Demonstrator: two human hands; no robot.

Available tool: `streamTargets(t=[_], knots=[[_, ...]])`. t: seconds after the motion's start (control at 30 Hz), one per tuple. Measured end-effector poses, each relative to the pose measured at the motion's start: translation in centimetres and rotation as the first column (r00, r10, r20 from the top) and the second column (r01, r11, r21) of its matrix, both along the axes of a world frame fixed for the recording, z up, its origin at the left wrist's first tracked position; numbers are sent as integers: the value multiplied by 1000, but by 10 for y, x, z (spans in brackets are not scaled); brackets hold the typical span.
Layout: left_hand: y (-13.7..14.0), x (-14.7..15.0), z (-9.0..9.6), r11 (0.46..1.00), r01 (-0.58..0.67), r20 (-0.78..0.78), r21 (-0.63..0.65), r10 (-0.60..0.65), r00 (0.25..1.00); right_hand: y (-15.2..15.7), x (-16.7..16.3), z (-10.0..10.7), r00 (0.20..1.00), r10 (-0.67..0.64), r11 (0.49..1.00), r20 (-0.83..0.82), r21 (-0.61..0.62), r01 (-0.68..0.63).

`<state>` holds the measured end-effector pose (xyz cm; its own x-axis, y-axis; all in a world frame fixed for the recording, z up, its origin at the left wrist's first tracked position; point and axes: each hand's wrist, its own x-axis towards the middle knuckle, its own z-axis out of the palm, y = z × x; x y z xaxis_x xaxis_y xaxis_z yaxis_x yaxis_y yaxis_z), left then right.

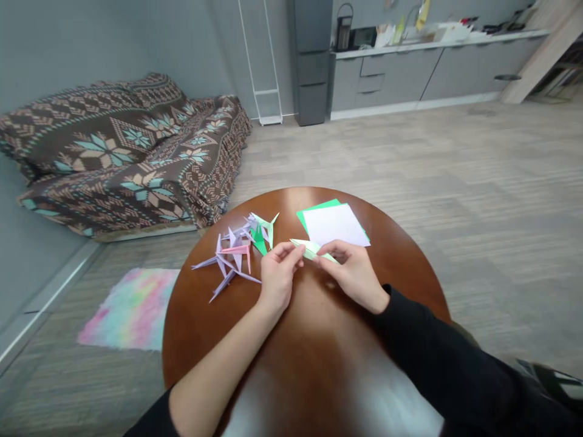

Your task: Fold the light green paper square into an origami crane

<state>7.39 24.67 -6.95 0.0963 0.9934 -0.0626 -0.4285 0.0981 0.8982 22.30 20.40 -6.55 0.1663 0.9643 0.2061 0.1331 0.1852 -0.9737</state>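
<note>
A narrow piece of folded light-green paper [308,247] is held between my two hands, above the middle of the round table. My left hand [279,272] pinches its left end between thumb and fingers. On its right part, my right hand [350,271] is closed with thumb and fingertips. Left of my left hand lies a cluster of folded paper cranes [228,252], mostly lilac, with pink and green ones among them. Just beyond my right hand rests a stack of square paper, a white or pale lilac sheet [336,223] over a green sheet [301,217].
The round brown wooden table [300,340] carries everything. A sofa with a patterned cover [136,152] stands at the far left, with a fluffy pastel rug [130,309] on the floor before it. Grey kitchen cabinets [401,79] and a grey fridge [313,60] line the back wall.
</note>
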Motion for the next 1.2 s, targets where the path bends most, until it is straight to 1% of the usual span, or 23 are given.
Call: streamTargets(t=[0.07, 0.13, 0.27, 0.4, 0.47, 0.53, 0.6, 0.63, 0.67, 0.7, 0.73, 0.77, 0.8, 0.9, 1.0, 1.03, 1.1, 1.17, 1.2], knots=[[0, 0, 0, 1000, 4, -33, 21, -3, 999, 0, 0, 1, 1000, 0, 1000, 1, -1, 0], [0, 0, 1, 999, 1, -32, 33, 0, 999, 0, -1, 1, 1000, 0, 1000, 1, -6, 0], [-2, 0, 6, 1000, 5, 6, 21, -5, 1000, 0, -2, 0, 1000, 9, 1000, -2, -8, -9], [1, -3, 10, 1000, 2, 59, -18, -1, 998, 0, -2, -1, 999, 32, 999, -14, -11, -32], [6, -8, 12, 998, -19, 98, -59, 25, 995, -1, -2, -1, 999, 35, 999, -4, -21, -35], [12, -14, 13, 992, -73, 143, -107, 88, 986, -1, -2, 0, 1000, 26, 999, 2, -27, -26], [15, -18, 14, 983, -143, 173, -119, 162, 972, -1, -1, 1, 1000, 10, 1000, -5, -16, -10], [15, -18, 13, 982, -149, 160, -117, 167, 973, -1, -1, 1, 1000, 0, 1000, -19, -1, 0], [13, -17, 12, 987, -114, 128, -113, 128, 983, -1, -2, 2, 999, -8, 1000, -37, 15, 9], [10, -15, 10, 995, -32, 74, -97, 39, 996, -1, -2, 2, 998, -13, 999, -57, 28, 14], [7, -12, 9, 994, 84, 8, -69, -83, 996, -1, -2, 2, 997, -14, 999, -73, 37, 16], [3, -9, 7, 978, 206, -54, -43, -208, 977, -1, -2, 2, 996, -10, 999, -89, 41, 14], [0, -6, 5, 964, 265, -96, -13, -265, 959, -1, -2, 2, 994, 1, 999, -106, 38, 3], [-4, -1, 2, 963, 268, -146, 38, -260, 954, -2, -3, 2, 986, 70, 997, -151, -20, -74], [-1, -4, 2, 964, 262, -151, 36, -254, 955, -1, -3, 3, 978, 128, 981, -164, -125, -149], [1, -6, 2, 963, 269, -166, 29, -260, 951, 0, -3, 3, 979, 126, 979, -160, -142, -149], [3, -9, 4, 958, 288, -227, 12, -278, 933, 2, -2, 3, 983, 92, 985, -162, -132, -114], [2, -11, 7, 936, 350, -293, -21, -340, 893, 5, 0, 2, 982, 55, 992, -183, -105, -75], [2, -12, 8, 919, 392, -311, -42, -385, 869, 7, 2, 2, 978, 58, 992, -199, -102, -79]])
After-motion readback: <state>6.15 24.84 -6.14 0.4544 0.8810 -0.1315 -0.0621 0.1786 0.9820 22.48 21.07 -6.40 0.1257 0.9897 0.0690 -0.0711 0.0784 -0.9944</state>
